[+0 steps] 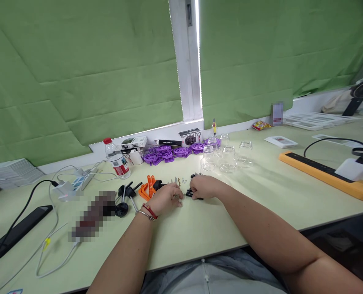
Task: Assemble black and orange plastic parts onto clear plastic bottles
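Note:
My left hand [167,197] is low over the table, its thumb and fingers pinched around a small metal spring [177,196]. Just across from it, the fingers of my right hand [207,188] are closed on a small black part [189,192], partly hidden beneath them. More black pieces and springs lie behind the right hand. Tiny metal bits [183,180] are scattered beyond the fingertips. Beside my left hand are orange curved parts [150,187] and black knob-like pieces with metal rods [128,191].
Purple parts [181,152] are lined up near the window, with clear glass-like cups [228,157] to their right. A red-capped bottle [117,159] stands back left. An orange power strip [325,173] lies right; cables and a dark phone-like slab [22,230] lie left.

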A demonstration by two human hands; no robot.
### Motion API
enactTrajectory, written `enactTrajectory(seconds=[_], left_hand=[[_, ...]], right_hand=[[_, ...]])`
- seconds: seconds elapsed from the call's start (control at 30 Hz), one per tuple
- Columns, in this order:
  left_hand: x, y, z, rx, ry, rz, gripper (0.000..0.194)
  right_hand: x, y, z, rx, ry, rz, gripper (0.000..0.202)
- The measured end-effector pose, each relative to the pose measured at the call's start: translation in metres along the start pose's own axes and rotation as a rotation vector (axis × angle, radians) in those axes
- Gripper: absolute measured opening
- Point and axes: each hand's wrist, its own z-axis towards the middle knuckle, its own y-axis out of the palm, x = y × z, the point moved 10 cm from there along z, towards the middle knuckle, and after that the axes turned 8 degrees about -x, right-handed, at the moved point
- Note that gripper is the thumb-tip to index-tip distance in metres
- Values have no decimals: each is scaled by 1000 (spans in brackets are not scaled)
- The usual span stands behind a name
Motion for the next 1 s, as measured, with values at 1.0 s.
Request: enactTrajectory(seconds=[1.0], left_hand=[[40, -38, -12, 510, 63, 216, 23]], right_hand=[[-5, -7, 3, 47, -266, 1191, 23]])
